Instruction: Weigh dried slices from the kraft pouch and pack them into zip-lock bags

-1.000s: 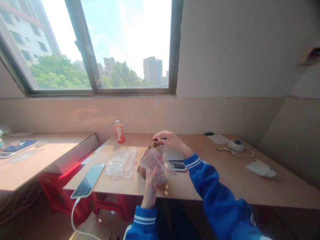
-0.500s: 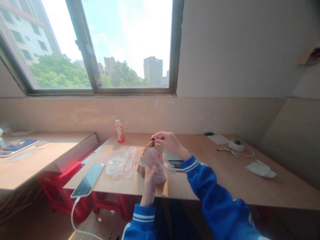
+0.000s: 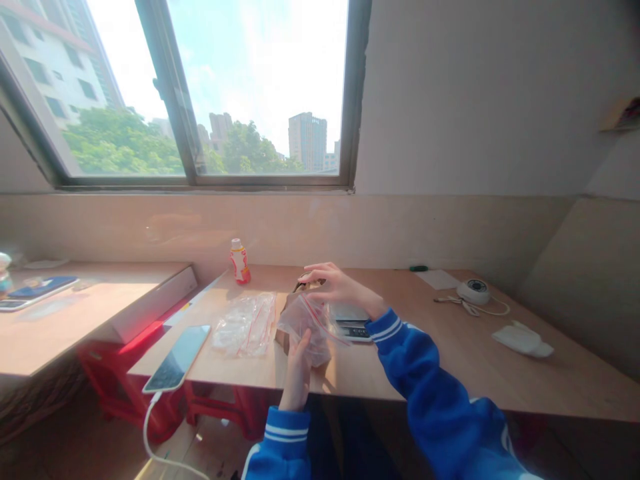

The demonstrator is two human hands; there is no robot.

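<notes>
My left hand grips a clear zip bag with a red seal line, low over the table's front edge. Behind and beside that bag stands a brown bag, its crumpled mouth turned up. Over this mouth my right hand arches, fingers stretched and thumb apart, with the fingertips at the rim. Whether anything small lies under the fingertips is hidden. A digital scale sits just right of the bags, partly covered by them and by my right forearm.
Flat clear zip bags lie left of my hands. A phone with a white cable overhangs the left edge. A drink bottle stands at the back. To the right are a white dome camera and a white packet.
My right hand's fingers have spread from a tighter curl at the brown bag's mouth, and its wrist has shifted slightly right. My left hand still grips the zip bag.
</notes>
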